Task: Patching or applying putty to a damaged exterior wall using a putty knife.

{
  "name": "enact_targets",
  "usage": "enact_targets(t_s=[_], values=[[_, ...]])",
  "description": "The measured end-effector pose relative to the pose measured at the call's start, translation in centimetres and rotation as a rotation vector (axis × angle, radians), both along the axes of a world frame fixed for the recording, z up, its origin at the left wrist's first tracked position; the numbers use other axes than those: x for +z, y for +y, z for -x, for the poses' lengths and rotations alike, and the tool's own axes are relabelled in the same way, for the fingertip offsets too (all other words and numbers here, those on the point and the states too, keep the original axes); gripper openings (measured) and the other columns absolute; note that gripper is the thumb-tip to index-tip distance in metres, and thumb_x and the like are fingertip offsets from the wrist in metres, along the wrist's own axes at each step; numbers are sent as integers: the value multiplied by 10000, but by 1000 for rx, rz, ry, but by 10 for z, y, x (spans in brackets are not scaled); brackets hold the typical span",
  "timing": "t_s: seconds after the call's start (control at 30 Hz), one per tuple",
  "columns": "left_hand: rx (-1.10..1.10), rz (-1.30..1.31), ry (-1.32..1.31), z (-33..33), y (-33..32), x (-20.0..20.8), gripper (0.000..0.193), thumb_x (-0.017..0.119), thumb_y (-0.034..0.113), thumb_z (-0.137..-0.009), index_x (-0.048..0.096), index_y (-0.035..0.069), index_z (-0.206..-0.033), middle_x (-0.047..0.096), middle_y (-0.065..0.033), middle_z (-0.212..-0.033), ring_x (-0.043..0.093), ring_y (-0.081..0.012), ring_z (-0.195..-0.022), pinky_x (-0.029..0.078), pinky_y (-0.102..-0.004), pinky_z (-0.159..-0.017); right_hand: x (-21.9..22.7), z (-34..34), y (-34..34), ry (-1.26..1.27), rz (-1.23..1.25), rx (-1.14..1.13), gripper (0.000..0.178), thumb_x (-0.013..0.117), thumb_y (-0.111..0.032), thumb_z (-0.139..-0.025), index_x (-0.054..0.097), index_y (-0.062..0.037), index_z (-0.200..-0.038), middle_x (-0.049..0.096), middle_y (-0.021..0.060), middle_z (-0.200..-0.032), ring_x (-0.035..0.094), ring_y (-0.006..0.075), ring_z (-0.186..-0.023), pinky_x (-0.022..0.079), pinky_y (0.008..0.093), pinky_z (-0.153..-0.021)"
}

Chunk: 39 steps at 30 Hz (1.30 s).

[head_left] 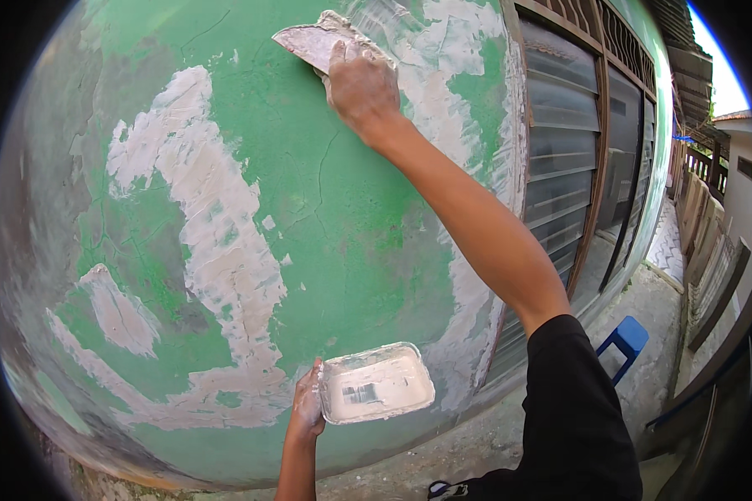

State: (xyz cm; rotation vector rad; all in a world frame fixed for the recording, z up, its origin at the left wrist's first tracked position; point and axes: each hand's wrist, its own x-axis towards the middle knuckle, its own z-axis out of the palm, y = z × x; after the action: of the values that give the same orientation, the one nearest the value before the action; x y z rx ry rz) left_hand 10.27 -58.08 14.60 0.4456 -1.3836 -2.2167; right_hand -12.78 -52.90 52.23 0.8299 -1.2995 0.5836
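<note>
Against the green wall (342, 209), upper part: right hand (361, 83) clamped on putty knife (313, 40), blade pointing up-left, flat to wall. Well below it, off the wall: left hand (307, 409) gripping white filler tray (376, 384) by its edge.

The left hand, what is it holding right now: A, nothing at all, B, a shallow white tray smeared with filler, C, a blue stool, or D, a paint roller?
B: the left hand grips the edge of a shallow white tray smeared with filler, low against the green wall, while the right hand presses a putty knife to the wall higher up.
</note>
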Motion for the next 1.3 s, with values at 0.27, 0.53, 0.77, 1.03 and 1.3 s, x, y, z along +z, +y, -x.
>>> enact_targets(t_s=[0.27, 0.53, 0.77, 1.03, 1.3], values=[[-30, 49, -17, -11, 1, -3, 430, 420, 366, -1022, 581, -22, -1115, 656, -111, -1001, 651, -184, -877, 550, -325, -780, 60, -5, 61, -105, 90, -14, 164, 513, -88, -812, 661, -28, -780, 684, 195, -774, 694, 348, -733, 547, 418, -615], [76, -17, -40, -35, -8, -19, 431, 421, 365, -1021, 584, -22, -1122, 661, -121, -1025, 651, -195, -900, 546, -330, -801, 42, -7, 16, -173, -19, 11, 261, 500, -128, -849, 670, 68, -873, 663, 269, -808, 678, 409, -748, 562, 458, -694], [15, 15, -22, -30, -6, -16, 427, 422, 364, -1021, 582, -17, -1127, 664, -118, -1011, 654, -199, -886, 547, -328, -795, 26, -31, 44, -202, -156, 166, 236, 512, -154, -859, 695, -18, -918, 668, 241, -773, 668, 421, -708, 542, 489, -675], [43, 2, -27, -38, -7, -34, 413, 421, 348, -1023, 581, -20, -1123, 664, -121, -1013, 656, -198, -891, 548, -336, -795, 48, 30, 65, -262, 64, -85, 195, 542, -120, -815, 707, -21, -851, 687, 222, -831, 690, 373, -788, 559, 442, -683], [4, -27, -15, -34, -8, -26, 411, 425, 349, -1022, 579, -19, -1121, 662, -114, -991, 651, -192, -878, 548, -334, -792, -6, -16, 40, -278, -209, 104, 224, 548, -170, -851, 691, -33, -955, 660, 248, -784, 658, 419, -739, 543, 484, -693]])
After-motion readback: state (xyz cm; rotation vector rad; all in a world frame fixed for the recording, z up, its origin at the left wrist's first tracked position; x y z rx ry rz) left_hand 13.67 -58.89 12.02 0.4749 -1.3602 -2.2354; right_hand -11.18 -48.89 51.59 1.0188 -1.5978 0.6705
